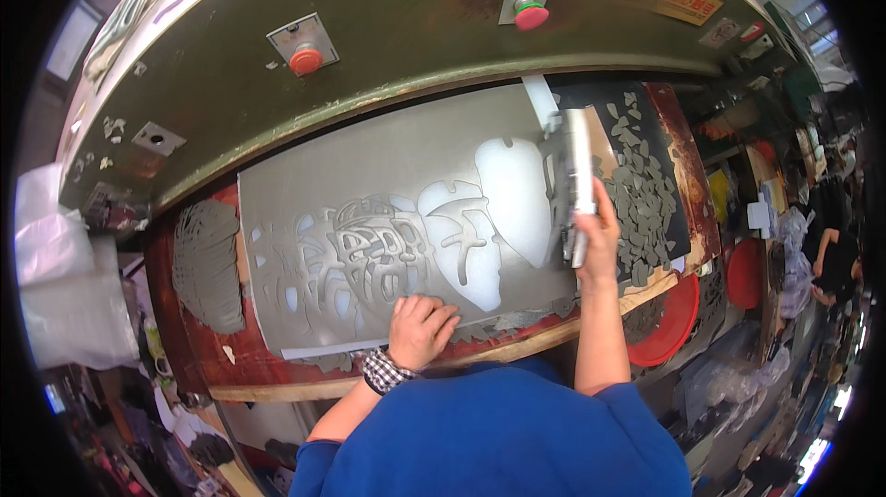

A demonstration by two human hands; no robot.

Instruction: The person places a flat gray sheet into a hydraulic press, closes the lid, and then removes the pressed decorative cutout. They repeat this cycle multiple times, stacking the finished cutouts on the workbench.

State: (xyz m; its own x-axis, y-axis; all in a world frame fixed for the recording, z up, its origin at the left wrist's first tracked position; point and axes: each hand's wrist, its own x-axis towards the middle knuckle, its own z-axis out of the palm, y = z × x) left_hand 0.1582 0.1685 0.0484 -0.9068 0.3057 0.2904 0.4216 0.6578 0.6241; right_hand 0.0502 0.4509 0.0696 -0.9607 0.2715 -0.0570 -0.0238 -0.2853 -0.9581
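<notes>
A large grey sheet [388,160] lies on the machine's bed, with sole-shaped and curved cut-outs through which a pale layer [512,183] shows. My left hand [422,331] rests on the sheet's near edge, fingers lightly bent and empty. A checkered band [384,372] circles that wrist. At the sheet's right end, my right hand [598,234] grips a cutting die [579,174] with a white edge, held upright on its side. Motion blurs the die, so its outline is unclear. Loose grey offcuts lie over the cut part of the sheet.
A stack of grey cut pieces [208,266] stands at left. Many small grey pieces [641,206] lie on a dark board at right. Beyond the bed rises a green machine beam [415,35] with red push buttons [306,59]. A red basin [678,322] sits lower right.
</notes>
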